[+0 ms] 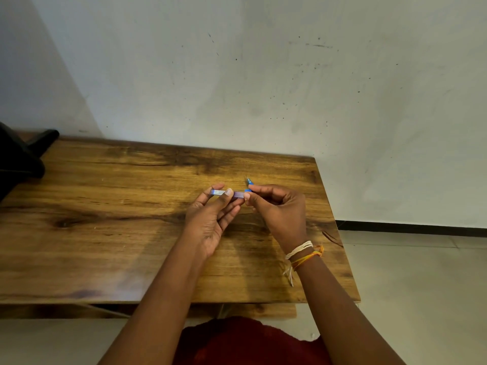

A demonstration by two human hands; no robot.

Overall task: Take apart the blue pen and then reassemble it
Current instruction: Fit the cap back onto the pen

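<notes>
At the far left edge sits a dark black object, on the corner of the brown wood-grain table. Over the middle of the table, the left hand pinches the translucent blue pen barrel between thumb and fingertips, holding it level above the wood. Just beside it, the right hand has its fingers closed on the bright blue pen tip section, point angled up and away. White and orange thread bands circle that wrist.
</notes>
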